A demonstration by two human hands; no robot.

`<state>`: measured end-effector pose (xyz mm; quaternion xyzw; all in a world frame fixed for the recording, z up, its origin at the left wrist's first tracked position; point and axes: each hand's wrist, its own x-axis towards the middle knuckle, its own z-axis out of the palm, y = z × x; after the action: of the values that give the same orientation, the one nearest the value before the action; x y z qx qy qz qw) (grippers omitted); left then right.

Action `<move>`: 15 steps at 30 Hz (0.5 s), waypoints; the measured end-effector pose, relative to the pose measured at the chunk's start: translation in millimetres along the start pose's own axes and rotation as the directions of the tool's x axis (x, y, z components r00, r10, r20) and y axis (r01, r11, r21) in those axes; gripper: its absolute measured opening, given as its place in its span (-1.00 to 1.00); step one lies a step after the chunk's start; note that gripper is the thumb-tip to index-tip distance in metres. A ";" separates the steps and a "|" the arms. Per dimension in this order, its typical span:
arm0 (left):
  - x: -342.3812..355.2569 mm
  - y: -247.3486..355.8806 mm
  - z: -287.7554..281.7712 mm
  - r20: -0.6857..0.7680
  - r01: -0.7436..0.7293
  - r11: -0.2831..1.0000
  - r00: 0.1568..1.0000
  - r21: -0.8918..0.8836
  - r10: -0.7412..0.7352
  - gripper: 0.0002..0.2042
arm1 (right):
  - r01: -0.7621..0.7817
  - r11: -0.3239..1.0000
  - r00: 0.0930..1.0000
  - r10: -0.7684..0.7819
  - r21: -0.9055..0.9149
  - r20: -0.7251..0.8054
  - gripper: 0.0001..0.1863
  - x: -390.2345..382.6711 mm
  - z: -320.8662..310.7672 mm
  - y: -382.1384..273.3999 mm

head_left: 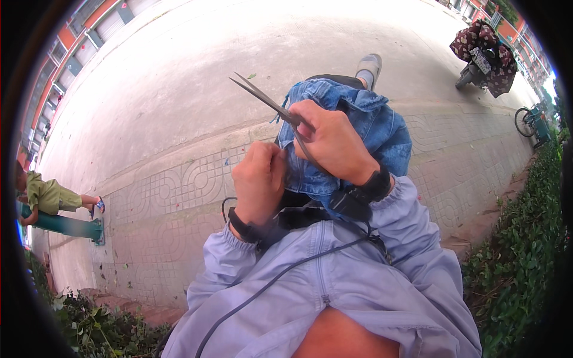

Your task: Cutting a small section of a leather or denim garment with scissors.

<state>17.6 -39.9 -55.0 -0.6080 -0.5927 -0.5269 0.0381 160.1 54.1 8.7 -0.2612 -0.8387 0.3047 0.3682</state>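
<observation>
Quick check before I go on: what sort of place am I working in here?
Outdoors, most likely a street-side pavement: patterned paving tiles underfoot, a wide concrete road beyond, a covered motorbike parked at the roadside, and a hedge on the right.

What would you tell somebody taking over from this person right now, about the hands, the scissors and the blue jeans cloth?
Right hand: shut on the scissors, blades open and pointing up-left, away from the cloth.
Left hand: pinching the near edge of the denim garment, just below the scissors' handles.
The denim is bunched over the person's raised knee; a grey shoe shows beyond it.
Done: no cut can be made out from here.
Left: the blades are not on the fabric yet, so any snipping probably remains. Mind the left fingers, which sit close to the scissors.
</observation>
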 end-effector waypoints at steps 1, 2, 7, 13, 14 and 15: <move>0.5 0.5 -0.7 0.001 -0.013 1.000 1.000 0.002 0.013 -0.92 | -0.003 1.000 1.000 0.003 -0.003 -0.004 -0.66 0.1 0.2 0.4; -0.2 -0.4 -1.0 0.001 -0.013 1.000 1.000 0.003 0.013 -0.92 | -0.003 1.000 1.000 0.003 -0.003 -0.003 -0.66 0.3 0.3 0.2; -7.2 -7.6 -2.3 0.045 0.078 0.992 0.996 -0.099 -0.074 -0.92 | -0.002 1.000 1.000 0.002 -0.004 -0.005 -0.64 1.5 1.5 1.1; -14.3 -8.8 -6.6 0.150 0.340 0.848 0.940 -0.406 -0.305 -0.91 | -0.002 1.000 1.000 0.002 0.015 -0.011 -0.63 1.9 3.1 2.8; -13.2 -6.6 -7.4 0.149 0.340 0.848 0.941 -0.406 -0.305 -0.91 | -0.001 1.000 1.000 0.001 0.015 -0.011 -0.63 2.0 3.7 3.2; -11.3 -3.0 -8.6 0.136 0.335 0.852 0.942 -0.402 -0.306 -0.90 | -0.001 1.000 1.000 0.001 0.018 -0.015 -0.64 2.0 4.2 3.6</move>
<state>13.1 -52.5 -60.7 -0.5120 -0.5595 -0.6198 -0.2016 156.4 56.5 4.8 -0.2607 -0.8328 0.3106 0.3768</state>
